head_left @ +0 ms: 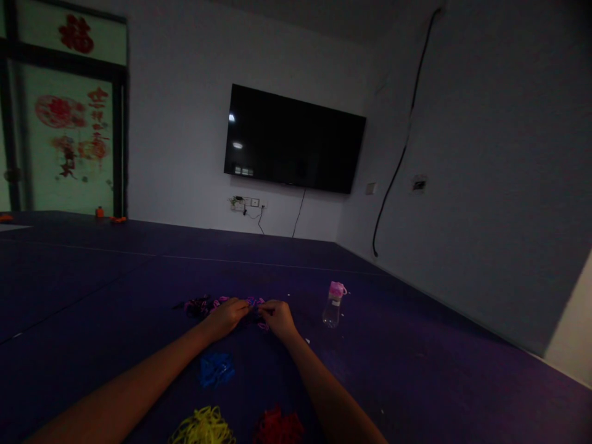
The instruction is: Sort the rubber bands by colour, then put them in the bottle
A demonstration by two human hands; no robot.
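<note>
On the dark purple surface lies a long bundle of pink, purple and black loops (198, 306). My left hand (228, 317) rests on the bundle, its fingers together and pointing right. My right hand (278, 317) is at the bundle's right end, with thumb and fingers pinched on the loops. The fingertips of both hands are close together. Nearer to me is a blue pile (216, 369), and below it are a yellow pile of strands (202, 427) and a red pile (278, 427).
A clear bottle with a pink lid (332, 308) stands right of my right hand. Small white scraps lie around it. Orange objects (99, 212) sit at the far left edge. A television (294, 140) hangs on the back wall.
</note>
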